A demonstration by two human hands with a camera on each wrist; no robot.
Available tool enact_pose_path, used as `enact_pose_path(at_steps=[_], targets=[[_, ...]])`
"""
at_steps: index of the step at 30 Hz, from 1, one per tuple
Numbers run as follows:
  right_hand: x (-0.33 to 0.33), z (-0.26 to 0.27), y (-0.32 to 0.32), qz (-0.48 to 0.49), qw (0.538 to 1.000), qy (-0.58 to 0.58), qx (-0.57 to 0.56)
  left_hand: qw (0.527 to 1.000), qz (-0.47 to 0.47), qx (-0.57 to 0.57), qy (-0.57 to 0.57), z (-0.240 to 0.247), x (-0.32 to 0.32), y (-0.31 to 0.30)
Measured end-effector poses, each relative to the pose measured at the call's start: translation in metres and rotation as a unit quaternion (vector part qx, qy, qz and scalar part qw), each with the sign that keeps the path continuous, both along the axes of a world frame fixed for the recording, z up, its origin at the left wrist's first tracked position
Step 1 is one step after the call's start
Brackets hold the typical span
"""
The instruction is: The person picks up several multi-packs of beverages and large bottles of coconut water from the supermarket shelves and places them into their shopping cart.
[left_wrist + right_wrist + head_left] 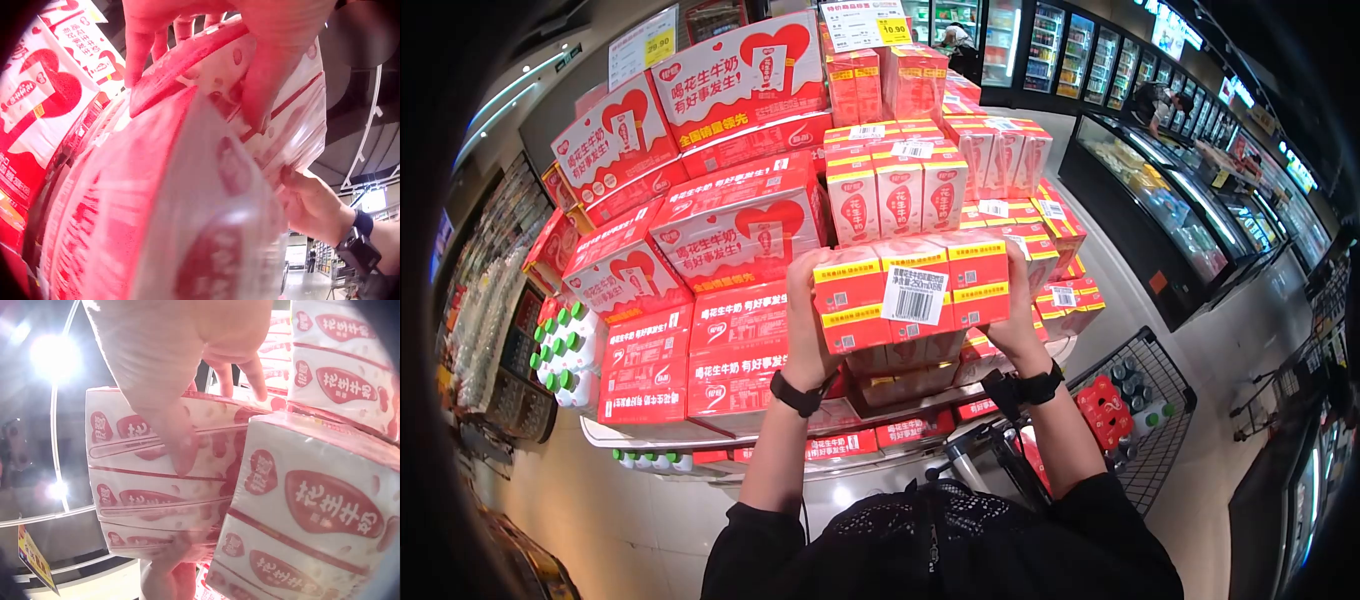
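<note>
Between my two hands is a shrink-wrapped multipack of peanut milk cartons, red, white and yellow, with a white barcode label facing me. My left hand grips its left end, thumb along the carton side in the left wrist view. The right end is gripped by my right hand; in the right wrist view its thumb presses on the wrapped cartons. Right behind the held pack stand similar carton packs on the display, close against it in both wrist views.
Large red cartons are stacked on the left of the display, with white green-capped bottles beside them. A black wire shopping cart stands at my right, holding a red package. Freezer cases lie farther right.
</note>
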State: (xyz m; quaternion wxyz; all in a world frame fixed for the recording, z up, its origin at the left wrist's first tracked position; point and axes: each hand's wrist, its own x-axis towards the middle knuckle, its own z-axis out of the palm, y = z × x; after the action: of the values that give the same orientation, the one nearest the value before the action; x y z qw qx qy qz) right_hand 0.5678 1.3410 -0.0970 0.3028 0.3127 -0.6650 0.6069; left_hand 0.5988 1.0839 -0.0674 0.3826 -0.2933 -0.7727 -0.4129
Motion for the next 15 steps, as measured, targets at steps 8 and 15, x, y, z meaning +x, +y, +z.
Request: enact_pose_path(at_steps=[8, 15], targets=[[0.054, 0.023, 0.006, 0.030, 0.992, 0.119, -0.011, 0.997, -0.054, 0.042, 0.031, 0.020, 0.055, 0.003], [0.078, 0.025, 0.006, 0.016, 0.993, 0.117, -0.025, 0.994, -0.082, 0.071, 0.005, 0.023, 0.085, 0.010]])
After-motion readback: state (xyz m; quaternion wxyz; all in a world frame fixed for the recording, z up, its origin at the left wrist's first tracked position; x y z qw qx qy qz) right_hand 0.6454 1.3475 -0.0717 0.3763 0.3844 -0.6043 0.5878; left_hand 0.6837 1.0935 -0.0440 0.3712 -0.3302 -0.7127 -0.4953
